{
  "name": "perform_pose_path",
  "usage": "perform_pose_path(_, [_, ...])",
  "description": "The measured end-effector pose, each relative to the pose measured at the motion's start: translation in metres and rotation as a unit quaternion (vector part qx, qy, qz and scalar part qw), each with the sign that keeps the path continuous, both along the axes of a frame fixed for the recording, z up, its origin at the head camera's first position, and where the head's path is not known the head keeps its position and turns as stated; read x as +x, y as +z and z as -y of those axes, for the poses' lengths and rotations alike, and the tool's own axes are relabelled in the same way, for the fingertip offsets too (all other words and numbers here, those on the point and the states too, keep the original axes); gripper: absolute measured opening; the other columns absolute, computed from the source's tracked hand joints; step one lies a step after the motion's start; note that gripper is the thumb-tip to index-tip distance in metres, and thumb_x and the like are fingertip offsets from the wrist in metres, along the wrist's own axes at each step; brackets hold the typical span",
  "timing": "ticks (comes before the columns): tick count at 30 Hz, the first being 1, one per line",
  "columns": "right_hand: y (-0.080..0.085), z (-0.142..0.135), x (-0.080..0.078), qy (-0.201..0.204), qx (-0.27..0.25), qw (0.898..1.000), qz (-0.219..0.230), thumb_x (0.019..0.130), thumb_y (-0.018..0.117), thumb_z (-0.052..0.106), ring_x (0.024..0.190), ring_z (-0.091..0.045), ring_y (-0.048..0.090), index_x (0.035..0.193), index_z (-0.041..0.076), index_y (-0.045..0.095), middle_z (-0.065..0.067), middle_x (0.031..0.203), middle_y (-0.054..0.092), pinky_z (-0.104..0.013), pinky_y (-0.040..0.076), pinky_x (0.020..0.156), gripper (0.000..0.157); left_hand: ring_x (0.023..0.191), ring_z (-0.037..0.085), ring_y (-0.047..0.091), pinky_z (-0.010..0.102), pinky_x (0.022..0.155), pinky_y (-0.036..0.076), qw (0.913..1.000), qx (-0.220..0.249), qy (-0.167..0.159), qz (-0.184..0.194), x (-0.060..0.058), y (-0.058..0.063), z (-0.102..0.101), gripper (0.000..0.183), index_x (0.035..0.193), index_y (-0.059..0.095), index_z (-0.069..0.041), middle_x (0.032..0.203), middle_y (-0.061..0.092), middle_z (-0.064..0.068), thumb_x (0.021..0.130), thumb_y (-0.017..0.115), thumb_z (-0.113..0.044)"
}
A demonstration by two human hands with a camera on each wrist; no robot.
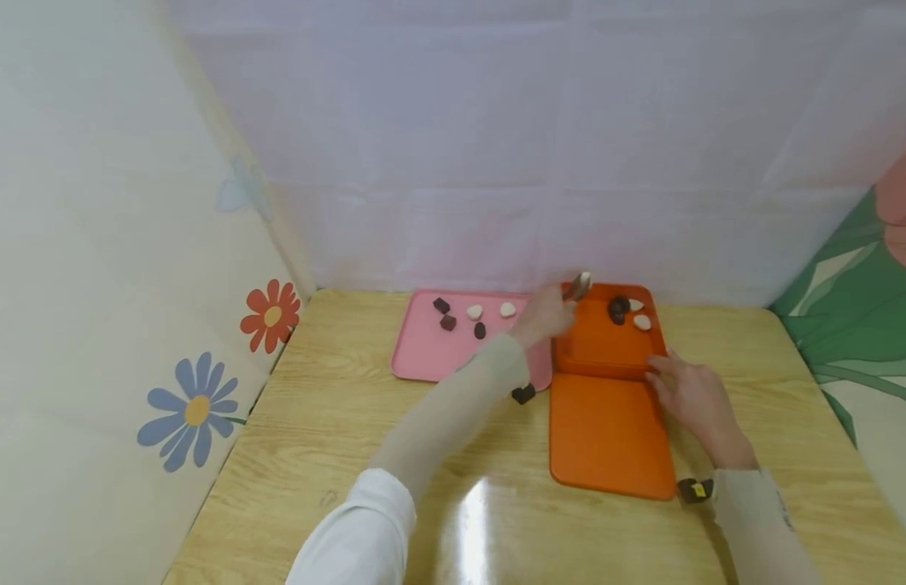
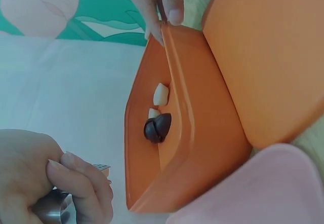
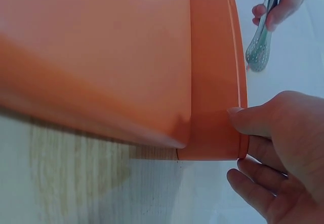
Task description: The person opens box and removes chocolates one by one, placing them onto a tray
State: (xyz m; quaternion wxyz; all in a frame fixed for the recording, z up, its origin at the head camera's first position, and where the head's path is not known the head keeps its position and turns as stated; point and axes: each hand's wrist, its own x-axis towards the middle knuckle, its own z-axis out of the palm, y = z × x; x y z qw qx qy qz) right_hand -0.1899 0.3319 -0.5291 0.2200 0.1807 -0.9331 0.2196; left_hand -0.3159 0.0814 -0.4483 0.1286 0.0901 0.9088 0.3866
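My left hand [image 1: 546,315] grips metal tongs [image 3: 260,46] with perforated ends, held over the left back corner of the orange box [image 1: 599,349]. A small pale piece [image 1: 586,279] shows at the tongs' tip; its kind is unclear. With thumb and fingers on either side of the rim, my right hand [image 3: 288,148] holds the box's right front corner. Inside the box lie dark brown pieces [image 2: 158,127] and white pieces [image 2: 161,94], resembling chocolates. To the left, a pink tray [image 1: 416,357] carries several dark and white pieces, partly hidden by my left arm.
The box's orange lid [image 1: 609,435] lies flat on the wooden table [image 1: 335,422], in front of the box. A pale cloth wall [image 1: 438,146] rises right behind box and tray. Flower-printed cloth [image 1: 197,410] stands on the left, green-printed cloth [image 1: 855,325] on the right.
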Motion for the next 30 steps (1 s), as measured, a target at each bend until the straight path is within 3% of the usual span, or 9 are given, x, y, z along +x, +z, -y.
perform_pose_path(9, [-0.001,0.0,0.002,0.002,-0.003,1.0,0.008,0.092,0.08,0.001,0.089,-0.058,0.071,0.117,-0.006,0.076,-0.045,0.125,0.062,-0.066,0.059,0.071,0.026,0.062,0.015,0.055,0.028,0.051,0.047,0.9997,0.017,0.016,-0.005,0.012,0.005,0.037,0.024,0.122,0.055,-0.01,0.09,0.064,0.008,0.114,0.05,-0.033])
perform_pose_path(14, [0.0,-0.001,0.002,0.003,0.0,1.0,-0.008,0.091,0.081,0.001,0.084,-0.057,0.071,0.115,-0.006,0.076,-0.044,0.124,0.063,-0.065,0.058,0.068,0.025,0.062,0.014,0.056,0.028,0.051,0.047,0.9989,0.019,-0.001,-0.042,0.023,0.009,0.059,0.026,0.124,0.057,-0.007,0.09,0.066,0.009,0.114,0.053,-0.031])
perform_pose_path(20, [0.002,0.0,0.001,0.008,-0.001,1.0,-0.017,0.09,0.082,0.0,0.092,-0.058,0.071,0.114,-0.007,0.076,-0.042,0.12,0.067,-0.066,0.059,0.071,0.026,0.067,0.013,0.06,0.025,0.053,0.051,0.9964,0.022,-0.008,-0.082,0.038,0.005,0.082,0.034,0.135,0.06,-0.003,0.095,0.068,0.006,0.113,0.054,-0.029])
perform_pose_path(26, [0.0,0.001,0.001,0.012,-0.005,1.0,-0.018,0.089,0.083,-0.001,0.093,-0.06,0.07,0.116,-0.008,0.075,-0.043,0.122,0.066,-0.068,0.058,0.072,0.03,0.059,0.013,0.054,0.024,0.048,0.043,0.9964,0.016,-0.014,-0.082,0.054,-0.002,0.108,0.022,0.113,0.058,-0.008,0.086,0.066,0.007,0.114,0.054,-0.03])
perform_pose_path(30, [-0.001,0.001,0.0,0.018,-0.003,0.999,-0.028,0.087,0.084,-0.003,0.1,-0.059,0.07,0.118,-0.008,0.075,-0.038,0.121,0.069,-0.068,0.058,0.074,0.032,0.058,0.012,0.048,0.025,0.048,0.04,0.9955,0.019,-0.013,-0.092,0.062,-0.008,0.126,0.024,0.109,0.059,-0.008,0.083,0.063,0.008,0.114,0.054,-0.031])
